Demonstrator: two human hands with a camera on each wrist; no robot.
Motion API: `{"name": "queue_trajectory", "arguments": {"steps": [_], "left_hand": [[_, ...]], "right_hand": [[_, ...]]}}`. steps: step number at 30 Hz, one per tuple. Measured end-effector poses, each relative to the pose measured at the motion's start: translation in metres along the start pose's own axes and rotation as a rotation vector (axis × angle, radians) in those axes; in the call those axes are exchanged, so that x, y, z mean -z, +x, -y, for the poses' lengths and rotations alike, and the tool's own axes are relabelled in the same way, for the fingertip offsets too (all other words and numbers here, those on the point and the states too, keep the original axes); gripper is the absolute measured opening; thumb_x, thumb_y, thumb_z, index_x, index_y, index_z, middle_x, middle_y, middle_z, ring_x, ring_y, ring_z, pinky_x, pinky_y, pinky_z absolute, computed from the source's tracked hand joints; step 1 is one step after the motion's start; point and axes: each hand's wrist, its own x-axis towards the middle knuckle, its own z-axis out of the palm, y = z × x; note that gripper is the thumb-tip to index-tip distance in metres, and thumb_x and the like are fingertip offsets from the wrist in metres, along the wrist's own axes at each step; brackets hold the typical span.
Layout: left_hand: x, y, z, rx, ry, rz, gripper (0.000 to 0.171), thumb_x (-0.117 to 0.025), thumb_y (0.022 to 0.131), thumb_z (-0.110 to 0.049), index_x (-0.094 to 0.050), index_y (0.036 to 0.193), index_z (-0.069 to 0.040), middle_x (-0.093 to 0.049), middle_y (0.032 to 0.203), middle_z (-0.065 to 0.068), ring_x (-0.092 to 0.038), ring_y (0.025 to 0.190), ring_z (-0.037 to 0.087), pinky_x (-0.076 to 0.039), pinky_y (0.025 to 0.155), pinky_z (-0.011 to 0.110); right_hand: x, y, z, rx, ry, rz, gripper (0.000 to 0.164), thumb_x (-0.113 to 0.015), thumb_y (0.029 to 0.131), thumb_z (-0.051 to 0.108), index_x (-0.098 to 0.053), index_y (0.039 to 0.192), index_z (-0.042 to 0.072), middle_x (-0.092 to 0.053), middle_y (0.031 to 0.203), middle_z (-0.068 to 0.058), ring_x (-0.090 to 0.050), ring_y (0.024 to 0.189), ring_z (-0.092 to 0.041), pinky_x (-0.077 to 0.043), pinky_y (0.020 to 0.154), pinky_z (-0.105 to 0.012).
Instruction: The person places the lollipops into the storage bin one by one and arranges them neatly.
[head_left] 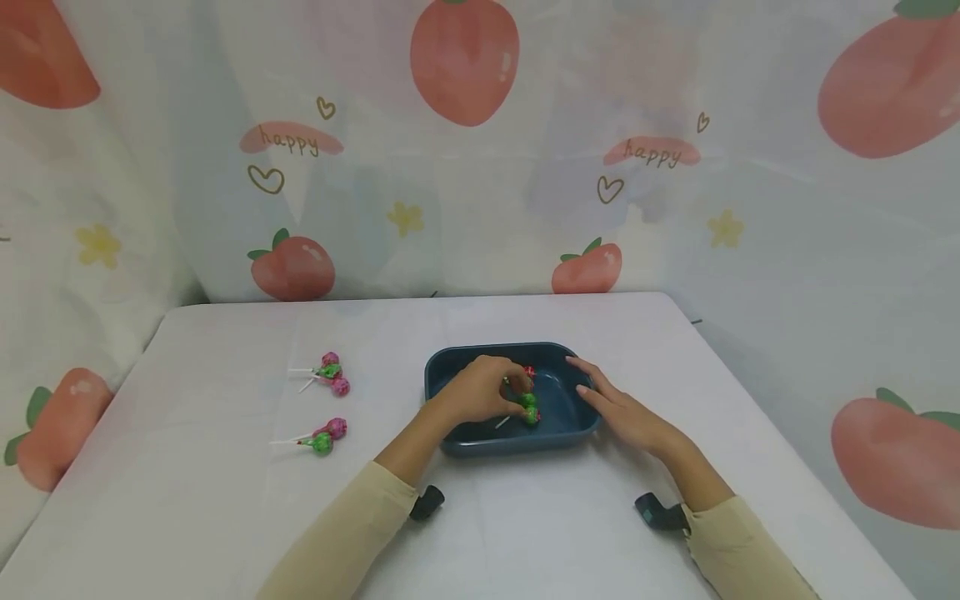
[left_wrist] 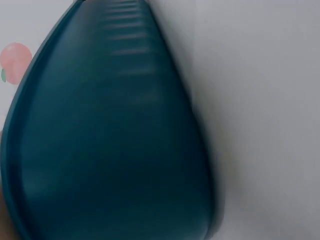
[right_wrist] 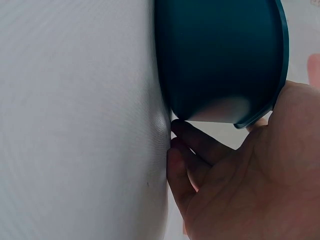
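Note:
My left hand (head_left: 486,390) reaches into the dark blue tray (head_left: 517,448), its thumb and fingertips pinching at a green-wrapped lollipop (head_left: 529,401). Right below that candy is another lollipop head (head_left: 532,416), and a red one (head_left: 529,371) shows beyond the fingers. Part of this cluster is hidden by the hand. My right hand (head_left: 628,417) rests against the tray's right end with fairly straight fingers, two of them over the rim. In the right wrist view its other fingers (right_wrist: 202,142) extend down beside the tray's end wall (right_wrist: 220,65). The left wrist view shows only the tray's outer side (left_wrist: 115,130).
On the left of the white-covered table (head_left: 187,500) lie two small groups of lollipops, a farther pink and green group (head_left: 332,372) and a nearer one (head_left: 322,443), their sticks pointing left. A curtain printed with peaches (head_left: 465,62) hangs behind the table.

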Motion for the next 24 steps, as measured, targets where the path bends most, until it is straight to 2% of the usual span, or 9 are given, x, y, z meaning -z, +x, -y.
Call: {"name": "queue_trajectory", "arguments": {"steps": [4, 9, 14, 18, 24], "left_hand": [[0.006, -0.006, 0.004, 0.005, -0.009, -0.002, 0.029, -0.088, 0.085, -0.018, -0.077, 0.11, -0.008, -0.073, 0.103, 0.003, -0.061, 0.084, 0.011, -0.051, 0.075, 0.024], [0.008, -0.016, 0.012, 0.001, -0.03, -0.017, 0.029, -0.087, 0.086, -0.016, -0.076, 0.111, -0.006, -0.073, 0.105, 0.004, -0.064, 0.085, 0.015, -0.051, 0.076, 0.025], [0.006, -0.024, 0.018, -0.04, -0.084, -0.057, 0.028, -0.086, 0.087, -0.016, -0.075, 0.112, -0.006, -0.073, 0.104, 0.005, -0.066, 0.089, 0.018, -0.052, 0.078, 0.026], [0.01, -0.028, 0.021, -0.071, -0.137, -0.107, 0.029, -0.086, 0.088, -0.016, -0.075, 0.112, -0.006, -0.074, 0.104, 0.005, -0.064, 0.087, 0.014, -0.052, 0.077, 0.028], [0.019, -0.035, 0.024, -0.052, -0.146, -0.14, 0.027, -0.086, 0.088, -0.018, -0.076, 0.112, -0.01, -0.072, 0.098, 0.0, -0.061, 0.082, 0.008, -0.052, 0.074, 0.029]], "right_hand": [[0.0, 0.0, 0.0, -0.002, -0.001, 0.0, 0.055, -0.035, 0.113, 0.046, -0.017, 0.164, 0.039, -0.013, 0.171, -0.013, -0.012, 0.153, -0.048, -0.012, 0.109, -0.078], [-0.002, 0.0, 0.001, -0.001, 0.01, 0.002, 0.054, -0.036, 0.113, 0.043, -0.018, 0.164, 0.039, -0.013, 0.171, -0.012, -0.012, 0.153, -0.046, -0.012, 0.11, -0.078], [-0.002, -0.001, 0.0, 0.003, 0.021, 0.005, 0.055, -0.037, 0.113, 0.044, -0.018, 0.164, 0.038, -0.012, 0.171, -0.013, -0.01, 0.154, -0.045, -0.012, 0.11, -0.077], [-0.002, -0.001, 0.0, 0.011, 0.021, -0.001, 0.055, -0.036, 0.113, 0.044, -0.018, 0.164, 0.037, -0.012, 0.171, -0.012, -0.01, 0.154, -0.045, -0.011, 0.11, -0.077], [-0.002, 0.001, 0.0, 0.015, 0.015, -0.005, 0.055, -0.035, 0.113, 0.045, -0.018, 0.164, 0.037, -0.013, 0.171, -0.012, -0.01, 0.154, -0.044, -0.011, 0.111, -0.076]]}}
